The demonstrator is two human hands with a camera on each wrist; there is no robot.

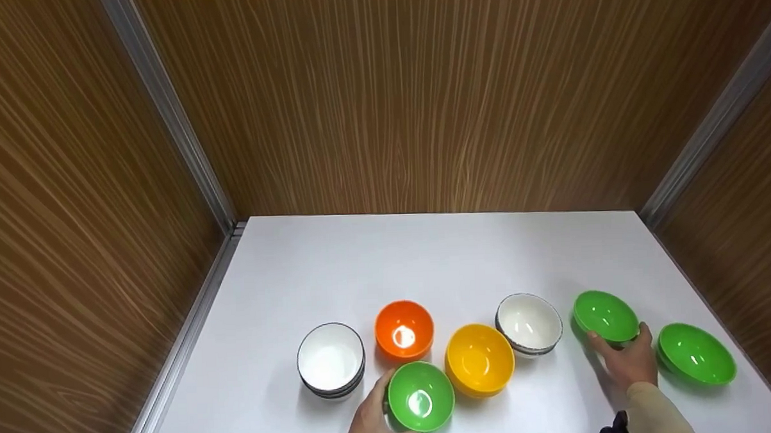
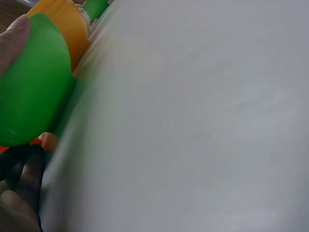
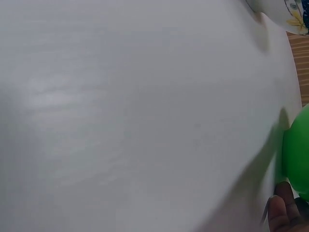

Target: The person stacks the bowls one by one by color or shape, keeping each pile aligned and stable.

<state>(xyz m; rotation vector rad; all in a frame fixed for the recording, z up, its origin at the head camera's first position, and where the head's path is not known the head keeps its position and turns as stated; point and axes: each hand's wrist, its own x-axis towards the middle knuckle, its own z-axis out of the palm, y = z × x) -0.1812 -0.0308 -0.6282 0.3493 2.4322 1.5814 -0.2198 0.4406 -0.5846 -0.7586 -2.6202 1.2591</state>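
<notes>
With thumb and fingers spread round its left side, my left hand [image 1: 374, 417] grips a green bowl [image 1: 421, 396] at the front. In the left wrist view, the thumb lies on that green bowl's [image 2: 36, 82] side and the other fingers are below it. My right hand [image 1: 628, 358] holds a second green bowl [image 1: 606, 316] by its near side; this bowl [image 3: 297, 152] shows at the right edge of the right wrist view. Close behind the left hand's bowl stand an orange bowl [image 1: 404, 331] and a yellow bowl [image 1: 480, 360].
A stack of white bowls [image 1: 331, 359] with dark rims stands left of the left hand. Another white stack [image 1: 529, 322] sits between the yellow bowl and the right hand. A third green bowl [image 1: 696, 354] lies near the white table's [image 1: 387, 255] right edge. Wood-grain panels [image 1: 420, 100] enclose the table.
</notes>
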